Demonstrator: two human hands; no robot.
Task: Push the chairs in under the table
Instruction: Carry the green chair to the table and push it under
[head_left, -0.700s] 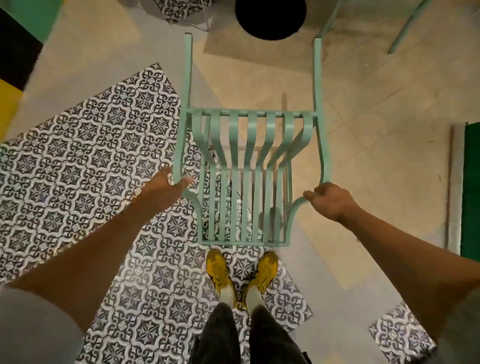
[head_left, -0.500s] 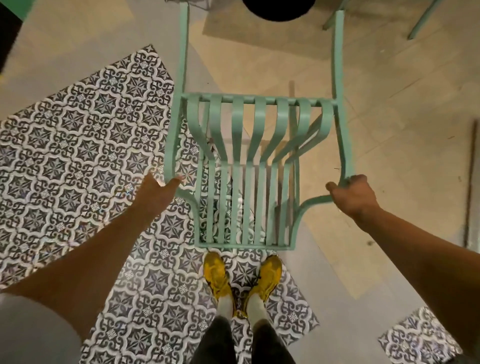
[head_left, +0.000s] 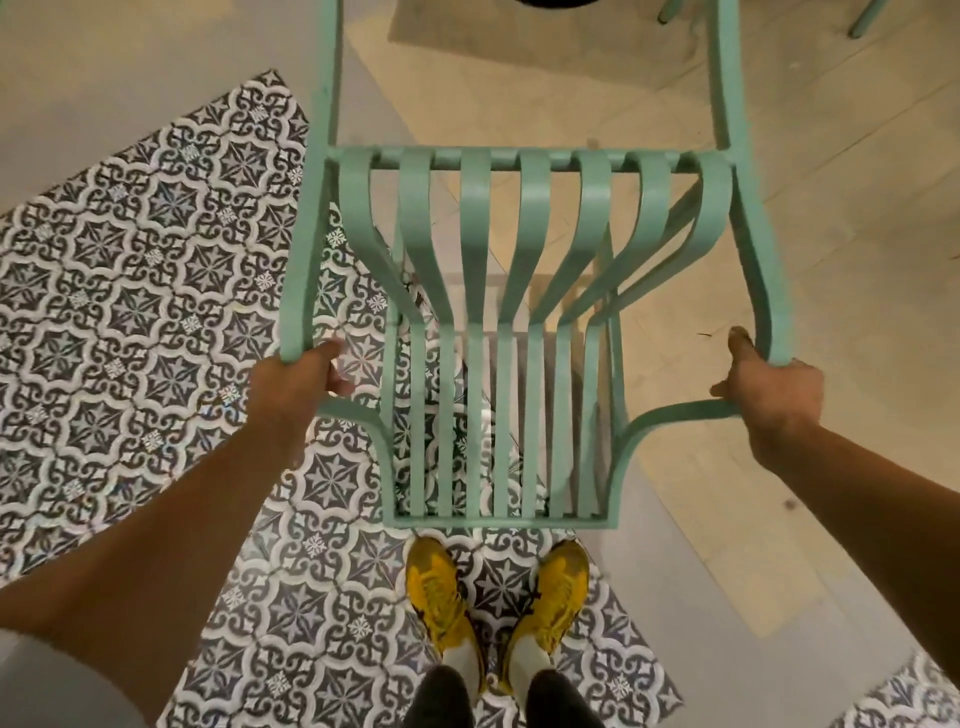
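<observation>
Fingers (head_left: 337, 385) of the left hand (head_left: 293, 387) curl round the left top corner of the mint-green slatted metal chair (head_left: 535, 197). The right hand (head_left: 776, 389) grasps the opposite corner, with its thumb laid along the frame. The chair stands directly ahead of the person's yellow shoes (head_left: 436, 592), seen from above and behind. Its left side is over the black-and-white patterned floor tiles (head_left: 130, 312) and its right side over the beige plank floor (head_left: 831, 208).
</observation>
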